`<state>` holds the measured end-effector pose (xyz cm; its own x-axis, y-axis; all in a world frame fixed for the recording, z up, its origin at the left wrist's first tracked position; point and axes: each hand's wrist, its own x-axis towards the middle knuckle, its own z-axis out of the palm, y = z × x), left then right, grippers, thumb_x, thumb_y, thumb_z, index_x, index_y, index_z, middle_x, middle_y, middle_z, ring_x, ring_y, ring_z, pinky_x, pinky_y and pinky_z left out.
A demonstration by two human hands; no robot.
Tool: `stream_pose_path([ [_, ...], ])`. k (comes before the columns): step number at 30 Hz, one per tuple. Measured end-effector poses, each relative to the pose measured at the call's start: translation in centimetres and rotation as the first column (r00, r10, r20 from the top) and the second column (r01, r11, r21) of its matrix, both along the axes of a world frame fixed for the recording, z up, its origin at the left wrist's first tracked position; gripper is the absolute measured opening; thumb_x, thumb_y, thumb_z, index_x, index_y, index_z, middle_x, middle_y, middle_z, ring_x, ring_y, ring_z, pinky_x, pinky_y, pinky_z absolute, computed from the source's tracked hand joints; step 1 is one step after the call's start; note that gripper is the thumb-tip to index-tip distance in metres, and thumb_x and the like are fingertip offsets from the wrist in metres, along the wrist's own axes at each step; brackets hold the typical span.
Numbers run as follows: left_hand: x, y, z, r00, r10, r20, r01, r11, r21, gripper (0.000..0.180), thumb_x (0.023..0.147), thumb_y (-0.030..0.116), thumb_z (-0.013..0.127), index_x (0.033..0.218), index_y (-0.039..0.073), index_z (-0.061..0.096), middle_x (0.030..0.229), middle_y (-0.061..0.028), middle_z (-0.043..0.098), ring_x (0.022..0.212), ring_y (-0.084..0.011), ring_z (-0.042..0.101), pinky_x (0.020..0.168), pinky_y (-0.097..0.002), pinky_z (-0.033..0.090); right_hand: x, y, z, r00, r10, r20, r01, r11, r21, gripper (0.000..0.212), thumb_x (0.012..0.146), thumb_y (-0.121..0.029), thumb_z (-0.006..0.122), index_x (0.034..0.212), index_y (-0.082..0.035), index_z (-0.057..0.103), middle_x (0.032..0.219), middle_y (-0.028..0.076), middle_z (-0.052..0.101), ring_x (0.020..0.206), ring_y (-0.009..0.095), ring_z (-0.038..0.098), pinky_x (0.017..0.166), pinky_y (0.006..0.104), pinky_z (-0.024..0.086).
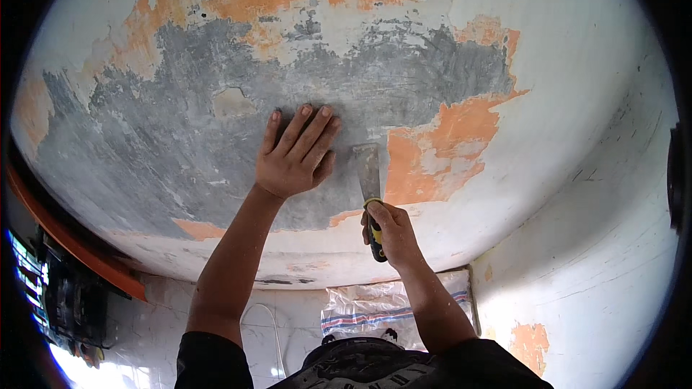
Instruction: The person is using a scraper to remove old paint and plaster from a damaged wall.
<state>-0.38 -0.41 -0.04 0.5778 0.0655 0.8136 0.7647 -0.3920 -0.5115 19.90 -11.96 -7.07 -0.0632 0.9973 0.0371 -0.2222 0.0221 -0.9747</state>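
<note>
Scraper [370, 187]: pointing toward 12 o'clock, beside orange paint [406, 171]
Right hand [396, 229]: gripping its handle [377, 241]
Left hand [290, 166]: lying flat, fingers [315, 132] parted, at 9 o'clock
Blade [368, 164]: possibly skidding into those fingers if paint is snagging

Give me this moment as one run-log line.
left hand: open, on grey patch | right hand: gripping putty knife | blade: pointing up, beside orange paint

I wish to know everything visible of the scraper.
The scraper has a flat, grey, metal-looking blade, widest at its tip, and a black handle with yellow-green parts. The right hand grips the handle; the blade points up the picture, leaning slightly left, over the grey patch, beside the orange patch. Edge contact is unclear.
</note>
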Motion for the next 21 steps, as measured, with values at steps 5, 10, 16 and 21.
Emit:
stream_pose_path([
  [5,0.2,-0.1,0.2,1.000,-0.001,-0.006,0.001,1.000,0.011,0.047,0.094,0.038,0.050,0.136,0.018,0.058,0.147,-0.0034,0.049,0.138,-0.0258,0.042,0.118,-0.0528,0.022,0.1,0.4,2.0,0.999,0.028,-0.037,-0.026,0.997,0.067,0.038,0.102,-0.034,0.051,0.081,-0.003,0.060,0.066,0.003,0.057,0.053,0.011,0.055,0.051,0.0260,0.044],
  [10,-0.1,0.2,-0.2,1.000,-0.005,0.004,0.005,1.000,0.012,0.047,0.094,0.039,0.050,0.136,0.018,0.058,0.147,-0.0034,0.049,0.138,-0.0259,0.042,0.118,-0.0532,0.022,0.0,1.1,2.5,0.999,0.032,0.030,-0.035,0.993,0.116,0.039,0.102,-0.036,0.051,0.081,-0.004,0.060,0.069,0.003,0.058,0.054,0.011,0.056,0.051,0.0254,0.044],
  [16,0.1,0.1,-0.4,1.000,-0.008,-0.002,0.008,1.000,0.016,0.047,0.094,0.039,0.051,0.136,0.019,0.058,0.147,-0.0036,0.049,0.138,-0.0265,0.043,0.118,-0.0532,0.021,0.4,-0.9,0.0,0.998,-0.020,0.057,0.019,1.000,0.016,0.037,0.102,-0.033,0.050,0.082,-0.003,0.059,0.068,0.002,0.056,0.054,0.011,0.056,0.052,0.0258,0.044],
  [21,-0.1,0.0,-0.5,1.000,-0.012,0.003,0.012,1.000,0.004,0.046,0.094,0.038,0.051,0.135,0.018,0.059,0.147,-0.0037,0.049,0.137,-0.0269,0.044,0.118,-0.0533,0.021,-0.1,0.1,2.4,0.996,-0.057,0.071,0.050,0.993,0.107,0.036,0.102,-0.032,0.050,0.083,-0.003,0.059,0.068,0.003,0.056,0.054,0.010,0.056,0.051,0.0257,0.044],
])
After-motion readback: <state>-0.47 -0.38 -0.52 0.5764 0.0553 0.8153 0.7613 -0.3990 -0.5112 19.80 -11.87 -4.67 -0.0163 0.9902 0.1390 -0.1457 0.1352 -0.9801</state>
